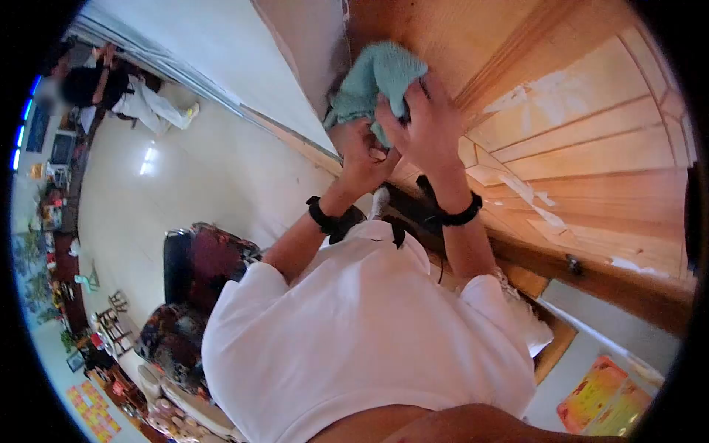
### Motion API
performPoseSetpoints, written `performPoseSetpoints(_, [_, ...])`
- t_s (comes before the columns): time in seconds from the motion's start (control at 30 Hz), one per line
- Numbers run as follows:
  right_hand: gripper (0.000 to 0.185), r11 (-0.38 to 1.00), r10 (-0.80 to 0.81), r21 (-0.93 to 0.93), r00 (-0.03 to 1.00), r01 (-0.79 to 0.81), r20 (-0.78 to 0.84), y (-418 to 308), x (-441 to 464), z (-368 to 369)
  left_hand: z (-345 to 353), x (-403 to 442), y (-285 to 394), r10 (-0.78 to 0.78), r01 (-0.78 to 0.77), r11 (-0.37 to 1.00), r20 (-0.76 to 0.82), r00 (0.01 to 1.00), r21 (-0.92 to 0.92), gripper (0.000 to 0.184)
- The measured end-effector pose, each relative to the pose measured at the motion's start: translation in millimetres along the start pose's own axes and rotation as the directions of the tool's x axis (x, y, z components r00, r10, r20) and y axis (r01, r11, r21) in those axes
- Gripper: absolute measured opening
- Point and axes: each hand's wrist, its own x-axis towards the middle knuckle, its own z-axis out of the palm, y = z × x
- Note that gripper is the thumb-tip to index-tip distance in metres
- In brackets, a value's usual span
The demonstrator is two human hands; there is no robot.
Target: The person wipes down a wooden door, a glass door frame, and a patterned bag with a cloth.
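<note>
A bunched green cloth (377,74) is up against the wooden surface by the white wall's edge. My right hand (427,127) curls its fingers over the cloth's right side and presses it. Just below and to the left, my left hand (363,156) has its fingers bent together at the cloth's lower edge, gripping it. The two hands almost touch each other. Part of the fingertips is hidden by the cloth folds. A dark band is on each wrist.
At right is a wooden door (583,155) with pale patches. A white wall (229,52) stands at left. Behind it, a person (111,88) sits at the far side of the shiny floor (140,192). A dark red chair (210,262) is close on my left.
</note>
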Motion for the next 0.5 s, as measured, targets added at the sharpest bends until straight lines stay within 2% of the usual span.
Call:
performPoseSetpoints(0.03, [0.031, 1.000, 0.013, -0.007, 1.000, -0.013, -0.026, -6.2, 11.8, -4.7, -0.4, 10.3, 16.1, 0.011, -0.011, 1.000, 0.028, 1.000, 0.003, 0.062])
performPoseSetpoints(0.1, [0.032, 0.998, 0.047, -0.032, 0.999, -0.046, 0.016, -11.8, 31.7, -9.6, -1.0, 25.2, 33.8, 0.195, -0.190, 0.979, -0.082, 0.977, 0.068, 0.075])
performPoseSetpoints(0.13, [0.032, 0.998, 0.049, -0.047, 0.999, -0.049, -0.005, -13.6, 30.2, -10.4, -3.7, 25.2, 37.2, 0.209, -0.206, 0.977, -0.065, 0.976, 0.056, 0.075])
performPoseSetpoints(0.2, [0.034, 0.978, 0.123, -0.186, 0.985, -0.099, 0.122, -9.8, 24.2, -5.3, -11.2, 27.2, 41.4, -0.053, 0.045, 0.984, 0.040, 0.998, 0.174, 0.091])
performPoseSetpoints(0.23, [0.034, 0.973, 0.110, -0.212, 0.990, -0.088, 0.091, -4.4, 16.8, 0.4, -11.8, 29.8, 39.8, -0.016, 0.008, 0.988, 0.055, 0.998, 0.153, 0.091])
performPoseSetpoints(0.33, [0.035, 0.962, 0.116, -0.266, 0.975, -0.063, 0.190, 9.6, -35.0, 28.3, -18.6, 12.6, 10.9, -0.156, 0.062, 0.933, 0.244, 0.957, 0.355, 0.105])
performPoseSetpoints(0.37, [0.035, 0.951, 0.216, -0.279, 0.928, -0.130, 0.305, 15.6, -49.6, 38.9, -18.1, 6.7, 7.6, -0.149, 0.061, 0.938, 0.236, 0.960, 0.343, 0.105])
performPoseSetpoints(0.4, [0.036, 0.935, 0.305, -0.298, 0.859, -0.189, 0.412, 16.9, -53.1, 42.3, -18.7, 2.3, 7.9, -0.247, 0.180, 0.949, 0.257, 0.934, 0.258, 0.103])
performPoseSetpoints(0.43, [0.036, 0.939, 0.287, -0.298, 0.864, -0.169, 0.414, 15.9, -49.7, 39.1, -19.4, 0.1, 3.3, -0.335, 0.294, 0.939, 0.285, 0.898, 0.178, 0.101])
performPoseSetpoints(0.47, [0.035, 0.946, 0.239, -0.295, 0.900, -0.132, 0.365, 15.8, -46.8, 36.6, -21.6, -7.4, -25.3, -0.295, 0.238, 0.946, 0.281, 0.913, 0.219, 0.101])
performPoseSetpoints(0.5, [0.034, 0.952, 0.193, -0.288, 0.929, -0.100, 0.315, 14.9, -45.6, 35.5, -22.3, -1.2, -23.0, -0.291, 0.233, 0.946, 0.270, 0.918, 0.225, 0.101])
